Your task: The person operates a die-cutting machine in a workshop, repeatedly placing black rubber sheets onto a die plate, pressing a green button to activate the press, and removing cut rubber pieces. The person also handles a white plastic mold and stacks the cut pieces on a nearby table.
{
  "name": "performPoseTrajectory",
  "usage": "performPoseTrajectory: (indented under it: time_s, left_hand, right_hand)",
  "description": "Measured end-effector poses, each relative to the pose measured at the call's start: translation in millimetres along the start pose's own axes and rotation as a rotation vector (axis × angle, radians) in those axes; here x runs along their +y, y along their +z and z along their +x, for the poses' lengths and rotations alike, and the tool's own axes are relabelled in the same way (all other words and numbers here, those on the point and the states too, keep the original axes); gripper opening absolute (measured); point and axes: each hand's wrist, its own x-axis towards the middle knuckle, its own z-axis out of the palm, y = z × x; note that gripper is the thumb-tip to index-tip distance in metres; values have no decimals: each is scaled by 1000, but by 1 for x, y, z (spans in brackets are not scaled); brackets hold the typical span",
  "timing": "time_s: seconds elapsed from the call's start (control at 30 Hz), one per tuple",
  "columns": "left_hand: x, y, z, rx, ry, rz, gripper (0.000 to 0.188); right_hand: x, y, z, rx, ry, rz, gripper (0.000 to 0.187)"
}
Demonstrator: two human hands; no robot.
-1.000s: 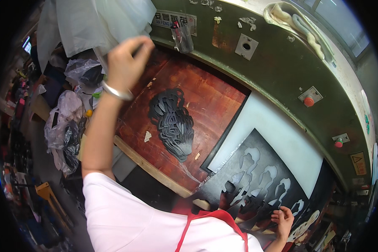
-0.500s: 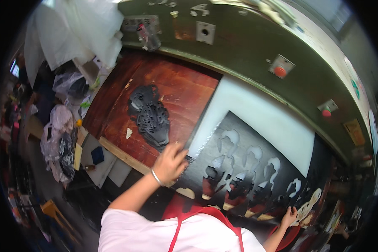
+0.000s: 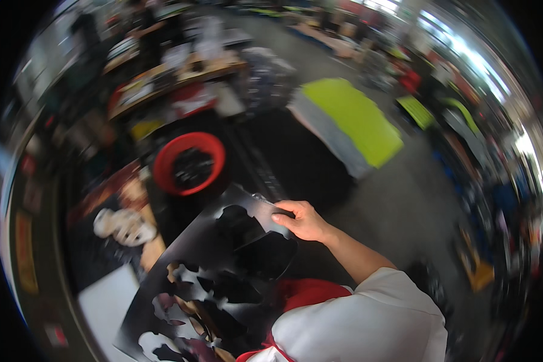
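Observation:
My right hand [image 3: 304, 221] pinches the upper edge of a large black sheet [image 3: 187, 241] between thumb and fingers. Shoe-upper-shaped holes run through the sheet, which slants from the hand down to the lower left. Its far end passes out of view at the bottom. Beyond it stands a red round tub [image 3: 222, 158] with dark pieces inside. Left of the sheet, a cream openwork cutout [image 3: 127, 227] lies on a dark surface. My left hand is out of view.
A white board [image 3: 110, 301] lies at the lower left, beside a dark green machine panel [image 3: 48, 253]. Ahead are a dark surface [image 3: 289, 151] and a stack topped with bright yellow-green sheet [image 3: 353, 117]. A cluttered wooden table [image 3: 181, 75] and a blurred person stand farther back.
My view has swung to the right, away from the red-brown board. The sheet is now lifted and tilted in my right hand. My left hand has left the picture.

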Motion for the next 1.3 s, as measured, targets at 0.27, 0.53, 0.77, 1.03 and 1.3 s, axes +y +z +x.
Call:
performPoseTrajectory:
  time_s: [0.27,0.53,0.77,1.03,1.3]
  left_hand:
    - [91,192,12,-477,740,22,50]
    - [131,448,-140,-1184,969,-134,47]
    - [232,636,-350,-1639,1173,-171,48]
    - [279,750,-558,-2032,1489,-114,47]
    - [285,750,-840,-2439,1747,-334,42]
  right_hand:
    - [45,-190,-211,1042,241,-15,23]
    - [155,-283,-410,1562,539,-239,22]
    - [210,-304,-510,2106,640,-146,27]
    - [195,-301,-562,2758,651,-50,27]
    - [199,-284,-662,3115,412,-297,26]
